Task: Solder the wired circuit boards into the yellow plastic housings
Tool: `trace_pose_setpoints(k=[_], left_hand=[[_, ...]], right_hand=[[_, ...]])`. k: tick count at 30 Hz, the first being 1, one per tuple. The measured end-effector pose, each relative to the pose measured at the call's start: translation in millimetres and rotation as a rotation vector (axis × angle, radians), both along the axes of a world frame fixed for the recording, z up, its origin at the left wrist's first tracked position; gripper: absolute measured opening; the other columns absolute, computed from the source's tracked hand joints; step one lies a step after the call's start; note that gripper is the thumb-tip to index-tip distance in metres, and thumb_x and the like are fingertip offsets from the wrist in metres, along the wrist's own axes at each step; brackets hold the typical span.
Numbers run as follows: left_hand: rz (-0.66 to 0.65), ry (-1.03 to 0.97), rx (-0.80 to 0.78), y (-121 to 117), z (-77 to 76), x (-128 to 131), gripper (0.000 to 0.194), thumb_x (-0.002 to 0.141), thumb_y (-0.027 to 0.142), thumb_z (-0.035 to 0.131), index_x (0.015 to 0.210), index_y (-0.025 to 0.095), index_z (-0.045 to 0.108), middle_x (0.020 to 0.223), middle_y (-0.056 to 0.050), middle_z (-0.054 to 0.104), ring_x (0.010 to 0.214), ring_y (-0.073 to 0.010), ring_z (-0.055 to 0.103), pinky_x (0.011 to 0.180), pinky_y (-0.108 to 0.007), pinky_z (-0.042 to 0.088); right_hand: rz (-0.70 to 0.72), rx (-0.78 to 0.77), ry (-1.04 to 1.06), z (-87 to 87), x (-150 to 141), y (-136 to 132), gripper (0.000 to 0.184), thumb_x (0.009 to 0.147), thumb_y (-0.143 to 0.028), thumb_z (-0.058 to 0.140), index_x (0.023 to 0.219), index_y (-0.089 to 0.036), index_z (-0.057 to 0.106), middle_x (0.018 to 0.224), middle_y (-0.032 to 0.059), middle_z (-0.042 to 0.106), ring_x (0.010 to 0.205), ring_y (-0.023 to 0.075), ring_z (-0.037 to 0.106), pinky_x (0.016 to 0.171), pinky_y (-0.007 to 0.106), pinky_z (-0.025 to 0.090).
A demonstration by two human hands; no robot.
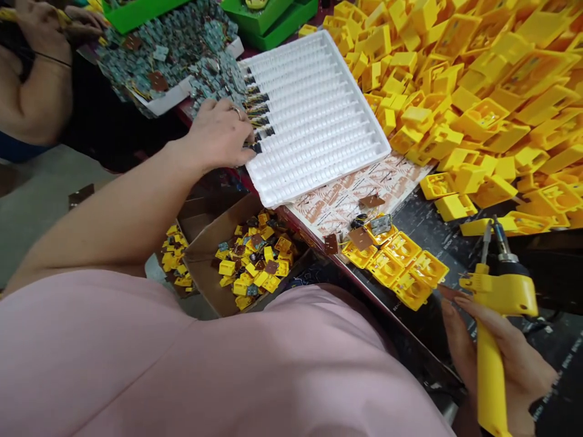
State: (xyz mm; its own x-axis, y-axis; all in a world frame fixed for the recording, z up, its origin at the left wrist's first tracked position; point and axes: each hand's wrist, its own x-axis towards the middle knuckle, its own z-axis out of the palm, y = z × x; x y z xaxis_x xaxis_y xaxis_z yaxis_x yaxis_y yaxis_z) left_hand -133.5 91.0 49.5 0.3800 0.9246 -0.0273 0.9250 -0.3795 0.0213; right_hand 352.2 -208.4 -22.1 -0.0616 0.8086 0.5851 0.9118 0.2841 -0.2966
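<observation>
My left hand [221, 135] reaches to the left edge of a white ridged tray [319, 115]. Its fingers are bent over small black parts with thin wires [259, 130] lined up along that edge; whether one is pinched is hidden. My right hand [510, 352] is around the handle of a yellow soldering gun [501, 291], whose metal tip points away from me. Near its fingertips, a block of open yellow housings [405, 267] lies on the dark bench. A grey-green board [381, 224] and brown boards [361, 238] rest at its far end.
Yellow housings [492, 115] are heaped at the right. Behind my left hand lies a pile of grey-green boards [182, 48], with green bins [268, 24] beyond. Below the bench edge stands a cardboard box [204, 261] of yellow pieces. Another person's arm [45, 79] is at the upper left.
</observation>
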Motion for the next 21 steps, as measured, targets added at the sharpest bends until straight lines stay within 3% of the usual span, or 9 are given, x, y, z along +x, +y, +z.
trace_pose_setpoints(k=[3,5,7,10,13,16,19,21], left_hand=[[0.001,-0.053,-0.06,10.9,16.4,-4.0,0.063,0.09,0.092,0.056,0.081,0.031,0.067,0.094,-0.004,0.07,0.11,-0.0279,0.043,0.127,-0.062,0.038],[0.095,-0.191,-0.12,13.0,29.1,-2.1,0.067,0.077,0.099,0.071,0.082,0.032,0.071,0.072,0.0,0.061,0.096,-0.0231,0.043,0.117,-0.056,0.046],[0.219,-0.46,-0.154,10.2,39.9,6.1,0.068,0.064,0.095,0.09,0.082,0.032,0.074,0.066,0.003,0.061,0.09,-0.0194,0.045,0.112,-0.054,0.049],[0.255,-0.868,-0.159,5.5,47.8,28.3,0.062,0.058,0.075,0.106,0.081,0.029,0.071,0.074,0.004,0.065,0.089,-0.0159,0.049,0.122,-0.06,0.05],[0.166,-1.088,-0.182,7.8,46.7,58.3,0.052,0.065,0.057,0.1,0.085,0.027,0.062,0.08,0.003,0.066,0.088,-0.0141,0.056,0.123,-0.062,0.054],[0.13,-1.21,-0.325,12.6,41.6,95.6,0.042,0.076,0.04,0.088,0.102,0.023,0.06,0.11,-0.002,0.079,0.104,-0.0181,0.067,0.127,-0.061,0.055],[0.121,-1.257,-0.564,10.1,37.9,137.9,0.056,0.077,0.034,0.09,0.126,0.019,0.067,0.14,-0.011,0.083,0.121,-0.0268,0.072,0.13,-0.061,0.057],[0.079,-1.236,-0.698,1.7,37.9,166.4,0.062,0.086,0.032,0.088,0.142,0.015,0.068,0.159,-0.015,0.079,0.138,-0.0326,0.071,0.13,-0.059,0.059]], right_hand=[[0.1,0.125,-0.11,10.7,-2.2,7.0,0.075,0.112,-0.032,0.085,0.18,-0.052,0.058,0.094,-0.0029,0.092,0.056,0.0307,0.081,0.044,0.038,0.069],[0.093,0.133,-0.081,11.1,-2.8,7.4,0.079,0.11,-0.028,0.088,0.18,-0.052,0.058,0.094,-0.0029,0.092,0.058,0.0311,0.082,0.044,0.038,0.068],[0.078,0.115,-0.033,7.4,-3.1,5.0,0.081,0.106,-0.023,0.091,0.177,-0.051,0.062,0.095,-0.0029,0.092,0.061,0.031,0.084,0.049,0.037,0.071],[0.051,0.11,0.006,1.6,-4.0,2.8,0.06,0.103,-0.02,0.094,0.155,-0.047,0.082,0.095,-0.0027,0.092,0.057,0.0296,0.082,0.055,0.036,0.074],[0.046,0.118,0.036,1.7,-6.3,6.6,0.036,0.103,-0.021,0.093,0.131,-0.043,0.09,0.091,-0.0021,0.091,0.052,0.0291,0.079,0.056,0.034,0.075],[0.082,0.104,0.106,4.3,-10.7,11.7,0.044,0.104,-0.016,0.087,0.137,-0.046,0.087,0.094,-0.0031,0.092,0.055,0.0298,0.082,0.055,0.033,0.074],[0.08,0.124,0.16,4.5,-16.8,13.8,0.058,0.107,-0.013,0.081,0.156,-0.044,0.078,0.09,-0.0048,0.091,0.06,0.0278,0.085,0.054,0.029,0.072],[0.038,0.123,0.174,3.0,-21.7,14.8,0.053,0.109,-0.012,0.078,0.156,-0.037,0.078,0.092,-0.004,0.091,0.065,0.026,0.087,0.059,0.028,0.074]])
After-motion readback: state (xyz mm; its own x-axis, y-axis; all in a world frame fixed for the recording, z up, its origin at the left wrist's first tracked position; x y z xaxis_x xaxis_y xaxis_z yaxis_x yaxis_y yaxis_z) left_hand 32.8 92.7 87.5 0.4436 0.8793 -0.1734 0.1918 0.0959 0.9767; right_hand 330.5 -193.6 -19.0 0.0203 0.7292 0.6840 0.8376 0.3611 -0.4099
